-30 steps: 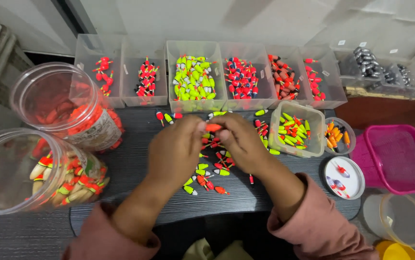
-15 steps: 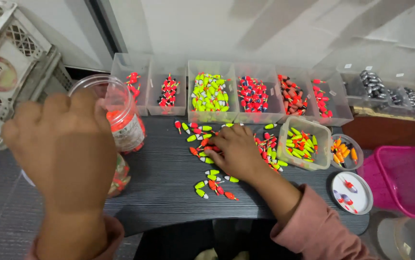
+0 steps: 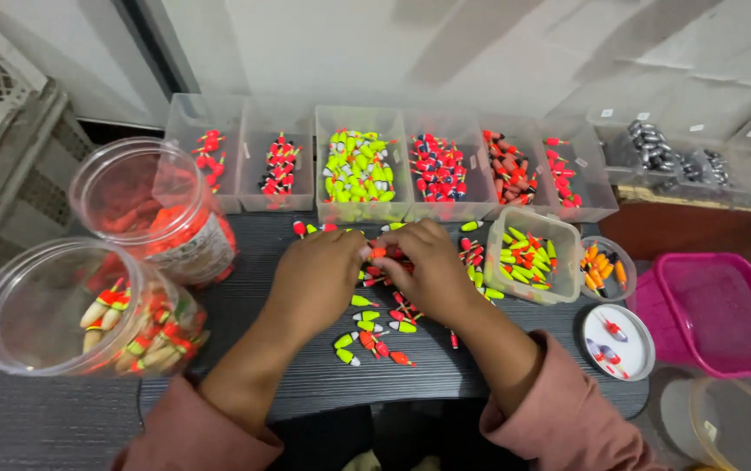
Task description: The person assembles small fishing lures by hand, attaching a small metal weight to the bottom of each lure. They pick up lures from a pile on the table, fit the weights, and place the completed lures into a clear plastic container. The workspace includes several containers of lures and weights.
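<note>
From the head camera, the left hand and the right hand meet over the middle of a dark table. Their fingertips pinch one small orange float between them, just above a loose scatter of floats in green, yellow and red lying on the table. Both hands are curled, and the fingers hide most of the float, so which hand bears the firmer grip is hard to tell.

Behind the hands stands a row of clear bins, each with sorted floats. Right of the hands sits a small clear tub of green and red floats, then a pink box. At the left are two big clear jars, partly filled with floats.
</note>
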